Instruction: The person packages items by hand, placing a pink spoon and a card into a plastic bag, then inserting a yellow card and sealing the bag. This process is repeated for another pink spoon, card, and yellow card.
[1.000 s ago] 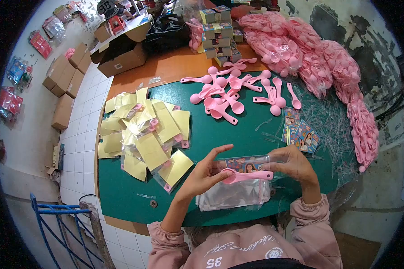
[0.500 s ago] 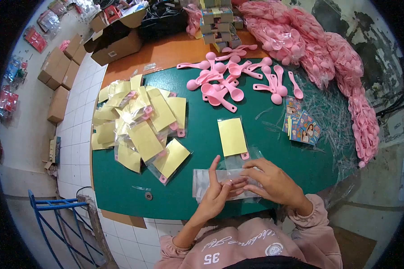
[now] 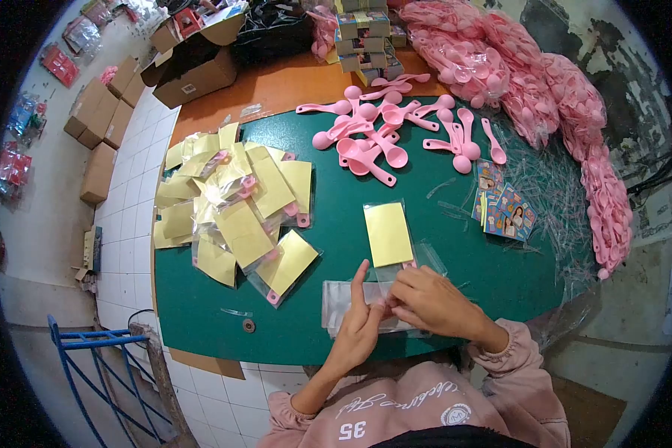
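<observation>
My left hand (image 3: 356, 326) is over the near edge of the green table top, index finger stretched up, its thumb and other fingers closed near the right hand's fingertips. My right hand (image 3: 437, 300) is closed in a pinch against them; anything between the fingertips is hidden or too small to make out. Beneath both hands lie flat clear plastic bags (image 3: 336, 302). Just beyond my fingers is a clear packet with a yellow card (image 3: 387, 235), a bit of pink showing at its lower edge. Its clear flap runs down toward my right hand.
Filled yellow-card packets (image 3: 246, 231) are heaped at left. Loose pink scoops (image 3: 366, 153) lie at the back, printed cards (image 3: 509, 213) and clear strips (image 3: 549, 201) at right. Bags of pink scoops (image 3: 515, 89) line the right edge; card stacks (image 3: 362, 45) stand behind.
My right hand has moved left and closed its fingers against my left fingertips; earlier its fingers were spread. The packet, bags and heap look unmoved.
</observation>
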Demonstrator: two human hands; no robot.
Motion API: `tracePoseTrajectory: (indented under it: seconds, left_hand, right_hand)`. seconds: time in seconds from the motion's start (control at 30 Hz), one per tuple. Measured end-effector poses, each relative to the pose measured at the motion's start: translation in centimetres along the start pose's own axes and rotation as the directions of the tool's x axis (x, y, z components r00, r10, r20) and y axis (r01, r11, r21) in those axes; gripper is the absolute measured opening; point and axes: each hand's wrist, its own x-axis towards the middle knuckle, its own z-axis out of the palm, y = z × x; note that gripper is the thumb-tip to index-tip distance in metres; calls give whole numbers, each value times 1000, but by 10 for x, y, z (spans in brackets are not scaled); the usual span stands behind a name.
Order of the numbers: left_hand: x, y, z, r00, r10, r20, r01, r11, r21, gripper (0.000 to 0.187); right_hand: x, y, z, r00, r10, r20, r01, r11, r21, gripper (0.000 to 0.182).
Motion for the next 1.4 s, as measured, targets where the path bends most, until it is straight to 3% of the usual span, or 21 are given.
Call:
tracePoseTrajectory:
  seconds: [0.07, 0.1, 0.17, 0.3, 0.43, 0.5, 0.53, 0.6, 0.63, 0.7, 0.77, 0.83, 0.97, 1.13, 1.17, 1.23, 1.37, 1.4]
  left_hand:
    - [8, -4, 2, 996, -94, -6, 81, 883, -461, 55]
    - [10, -3, -1, 996, -91, -5, 79, 884, -461, 55]
    - [13, -1, -9, 981, -60, 187, 125, 925, -359, 56]
    - [15, 9, -7, 983, -38, 182, 94, 945, -312, 60]
    - [18, 19, 1, 963, 15, 268, 92, 920, -382, 60]
    - [20, 19, -4, 985, -55, 164, 89, 974, -208, 59]
    - [19, 19, -6, 983, -40, 181, 83, 968, -235, 57]
    - [16, 27, -5, 978, -47, 203, 103, 955, -278, 57]
    - [15, 29, -4, 975, -50, 215, 119, 940, -320, 58]
    - [11, 23, -2, 973, -77, 217, 156, 916, -371, 56]
    - [9, 16, -1, 969, -106, 222, 192, 889, -415, 54]
    - [5, 10, -3, 982, -62, 179, 100, 972, -213, 50]
    - [-3, 3, -3, 981, -92, 170, 135, 955, -264, 50]
    - [-6, -2, -1, 998, -3, 70, 15, 985, -169, 54]
    - [-6, -1, 0, 998, -2, 69, 14, 986, -169, 54]
    - [-6, 1, 1, 995, -83, 47, 94, 926, -365, 56]
    - [-5, -3, -2, 995, -72, 72, 89, 959, -270, 57]
    - [-3, 0, -1, 999, -30, 45, 42, 959, -279, 56]
  right_hand:
    - [-1, -6, -3, 996, -58, 65, 63, 994, -84, 17]
    - [-3, -7, -3, 996, -58, 63, 63, 994, -87, 17]
    - [-5, -8, -4, 987, -156, 34, 157, 987, -37, 17]
    - [-14, 3, -17, 968, -247, 37, 248, 969, 0, 19]
    - [-21, 15, -65, 957, -209, 202, 169, 965, 198, 18]
    - [-30, 20, -90, 931, -133, 341, -76, 842, 535, 17]
    - [-35, 26, -102, 932, -127, 338, -78, 844, 531, 17]
    - [-44, 34, -117, 990, -81, 113, 15, 873, 487, 16]
    - [-44, 31, -117, 990, -80, 118, 12, 874, 487, 16]
    - [-36, 16, -107, 995, 41, 95, -62, 971, 230, 16]
    - [-27, 1, -62, 995, -16, 100, 0, 987, 158, 18]
    - [-22, -3, -41, 996, -66, 55, 61, 995, 78, 22]
    - [-17, -2, -28, 992, -53, 113, 40, 993, 114, 23]
    - [-13, -8, -13, 987, -80, 138, 79, 997, 14, 20]
    - [-14, -9, -12, 987, -81, 137, 80, 997, 15, 20]
    - [-14, -10, -10, 979, -169, 110, 182, 976, -118, 21]
    - [-17, -9, 0, 968, -245, 51, 250, 942, -224, 19]
    - [-17, -8, -1, 960, -278, 45, 281, 952, -118, 18]
